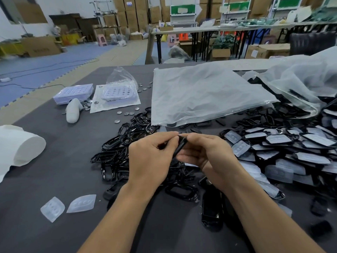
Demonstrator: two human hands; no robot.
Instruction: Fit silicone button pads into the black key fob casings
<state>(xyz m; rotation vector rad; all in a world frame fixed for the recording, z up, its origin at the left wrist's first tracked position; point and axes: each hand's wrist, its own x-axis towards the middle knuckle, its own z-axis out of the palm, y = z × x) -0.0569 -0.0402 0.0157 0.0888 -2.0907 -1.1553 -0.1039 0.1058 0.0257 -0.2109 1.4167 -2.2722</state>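
Mid-frame, left hand and right hand both pinch one black plastic key fob casing above the heap of black frames. Pad-fitted casings are piled at right. Upper left, a clear plastic bag holds a white dimpled tray.

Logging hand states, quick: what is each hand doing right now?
Left hand: fingers curled, gripping the casing.
Right hand: gripping the same casing from the other side.
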